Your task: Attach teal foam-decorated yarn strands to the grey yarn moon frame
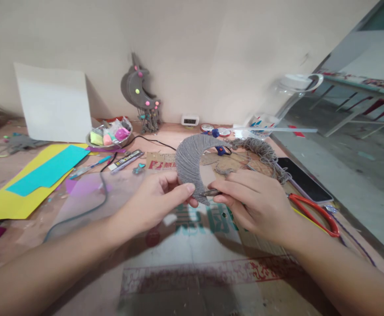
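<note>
A crescent moon wrapped in grey yarn is upright in the middle of the head view. My left hand grips its lower left part, thumb in front and fingers behind. My right hand is closed round a small dark pointed tool, whose tip touches the moon's lower end. The tool's handle is hidden in my fingers, so its kind does not show. Behind my right hand lies a loose coil of grey yarn.
Red-handled scissors and a phone lie at the right. A bowl of coloured clay, blue card and yellow card are left. A finished grey moon hangs by the wall; a glue gun and clear jug stand behind.
</note>
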Available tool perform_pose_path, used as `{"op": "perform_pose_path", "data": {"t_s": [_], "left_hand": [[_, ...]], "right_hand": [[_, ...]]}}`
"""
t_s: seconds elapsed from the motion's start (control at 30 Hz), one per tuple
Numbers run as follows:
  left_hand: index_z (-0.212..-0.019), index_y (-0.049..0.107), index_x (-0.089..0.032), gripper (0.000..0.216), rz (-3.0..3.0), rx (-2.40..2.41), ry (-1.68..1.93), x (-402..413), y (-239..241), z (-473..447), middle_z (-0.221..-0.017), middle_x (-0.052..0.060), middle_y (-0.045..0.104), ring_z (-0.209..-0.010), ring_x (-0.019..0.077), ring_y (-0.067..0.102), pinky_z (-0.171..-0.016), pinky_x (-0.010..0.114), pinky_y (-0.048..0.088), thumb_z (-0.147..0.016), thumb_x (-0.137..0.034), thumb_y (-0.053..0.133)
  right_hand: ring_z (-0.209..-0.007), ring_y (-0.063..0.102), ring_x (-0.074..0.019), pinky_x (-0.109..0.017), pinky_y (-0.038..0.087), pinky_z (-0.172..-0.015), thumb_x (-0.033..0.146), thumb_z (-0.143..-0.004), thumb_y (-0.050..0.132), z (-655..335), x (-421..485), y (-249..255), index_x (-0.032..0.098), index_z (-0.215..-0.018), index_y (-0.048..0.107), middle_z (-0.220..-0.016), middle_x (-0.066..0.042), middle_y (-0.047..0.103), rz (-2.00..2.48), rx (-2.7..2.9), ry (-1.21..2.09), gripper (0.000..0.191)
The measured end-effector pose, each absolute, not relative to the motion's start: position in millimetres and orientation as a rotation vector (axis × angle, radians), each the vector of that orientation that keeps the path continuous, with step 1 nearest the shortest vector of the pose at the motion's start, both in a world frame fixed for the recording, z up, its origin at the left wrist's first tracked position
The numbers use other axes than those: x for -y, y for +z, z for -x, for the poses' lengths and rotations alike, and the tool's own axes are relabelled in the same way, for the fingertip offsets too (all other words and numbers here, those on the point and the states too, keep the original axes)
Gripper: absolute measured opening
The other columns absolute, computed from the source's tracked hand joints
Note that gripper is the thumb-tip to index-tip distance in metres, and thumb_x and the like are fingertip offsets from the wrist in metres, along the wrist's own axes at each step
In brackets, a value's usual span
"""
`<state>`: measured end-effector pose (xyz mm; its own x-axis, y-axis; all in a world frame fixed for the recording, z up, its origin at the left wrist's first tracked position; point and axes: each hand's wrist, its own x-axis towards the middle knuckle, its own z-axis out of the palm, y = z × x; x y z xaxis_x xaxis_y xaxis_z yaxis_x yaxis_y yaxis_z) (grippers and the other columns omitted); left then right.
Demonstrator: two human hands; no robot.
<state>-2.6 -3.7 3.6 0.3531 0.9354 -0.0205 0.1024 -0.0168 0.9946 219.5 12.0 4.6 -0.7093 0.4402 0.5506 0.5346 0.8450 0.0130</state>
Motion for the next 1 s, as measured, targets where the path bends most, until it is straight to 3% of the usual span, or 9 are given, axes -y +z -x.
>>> {"op": "perform_pose_path", "data": {"t_s": [0.1,0.23,0.33,0.5,0.63,0.73,0.8,0.9,1.0], "left_hand": [[-0.090,0.066,-0.016,0.019,-1.443,-1.007,0.870,3,3,4,-0.076,0.002,0.071,-0.071,0.0141,0.066,-0.068,0.024,0.051,-0.086,-0.032,0.057],[-0.088,0.065,-0.015,0.021,-1.554,-1.045,0.866,0,1,6,-0.075,0.001,0.069,-0.072,0.0147,0.064,-0.067,0.025,0.049,-0.088,-0.033,0.053],[-0.085,0.063,-0.015,0.018,-1.847,-1.093,0.802,-2,1,8,-0.079,0.001,0.067,-0.079,0.0160,0.062,-0.070,0.025,0.046,-0.088,-0.027,0.049],[-0.078,0.061,-0.015,0.018,-2.161,-1.078,0.517,-4,2,12,-0.077,0.000,0.064,-0.074,0.0148,0.059,-0.067,0.025,0.042,-0.088,-0.025,0.048],[-0.080,0.062,-0.017,0.016,-2.287,-1.053,0.548,-8,6,18,-0.077,-0.001,0.064,-0.073,0.0133,0.058,-0.067,0.024,0.040,-0.088,-0.026,0.050],[-0.084,0.064,-0.018,0.021,-2.134,-1.173,0.708,-15,7,24,-0.078,-0.001,0.066,-0.072,0.0130,0.058,-0.065,0.023,0.041,-0.090,-0.033,0.051],[-0.080,0.064,-0.018,0.028,-1.969,-1.256,0.797,-21,5,28,-0.074,-0.001,0.066,-0.066,0.0126,0.057,-0.060,0.023,0.041,-0.089,-0.042,0.052],[-0.075,0.063,-0.017,0.034,-1.820,-1.282,0.892,-30,0,30,-0.067,-0.001,0.065,-0.063,0.0128,0.057,-0.059,0.023,0.041,-0.087,-0.048,0.054],[-0.074,0.061,-0.016,0.036,-1.722,-1.223,0.917,-37,-7,30,-0.066,0.000,0.064,-0.064,0.0127,0.059,-0.063,0.023,0.044,-0.088,-0.048,0.052]], "right_hand": [[-0.064,0.051,-0.0151,-0.028,0.036,-0.060,0.024,-0.093,0.053,-220,-11,5,0.014,-0.098,0.065,-0.070,-0.003,0.060,0.728,2.463,-0.226,0.016],[-0.069,0.055,-0.0139,-0.026,0.041,-0.061,0.028,-0.094,0.051,-220,-9,7,0.017,-0.102,0.061,-0.081,-0.004,0.064,0.832,2.353,0.073,0.017],[-0.066,0.054,-0.0120,-0.024,0.041,-0.056,0.032,-0.089,0.060,-221,-8,9,0.020,-0.103,0.058,-0.082,-0.001,0.062,0.934,2.117,0.224,0.019],[-0.064,0.055,-0.0124,-0.026,0.043,-0.059,0.029,-0.085,0.065,-225,-12,15,0.024,-0.112,0.062,-0.079,0.000,0.063,1.135,1.974,0.218,0.028],[-0.069,0.058,-0.0141,-0.027,0.043,-0.062,0.028,-0.084,0.063,-226,-20,17,0.023,-0.110,0.067,-0.088,-0.003,0.069,1.188,2.076,0.232,0.026],[-0.061,0.054,-0.0125,-0.025,0.038,-0.055,0.030,-0.083,0.062,-222,-25,13,0.019,-0.081,0.070,-0.070,0.000,0.066,1.235,2.157,0.550,0.013],[-0.055,0.049,-0.0109,-0.024,0.034,-0.052,0.034,-0.084,0.058,-218,-26,8,0.018,-0.067,0.063,-0.057,0.002,0.058,1.269,2.146,0.865,0.024],[-0.053,0.046,-0.0095,-0.024,0.033,-0.052,0.042,-0.087,0.053,-212,-27,1,0.018,-0.060,0.055,-0.054,0.002,0.055,1.202,2.030,1.289,0.036],[-0.049,0.042,-0.0077,-0.023,0.029,-0.049,0.049,-0.086,0.055,-209,-27,-5,0.017,-0.062,0.054,-0.054,0.002,0.056,1.112,1.862,1.508,0.039]]}}
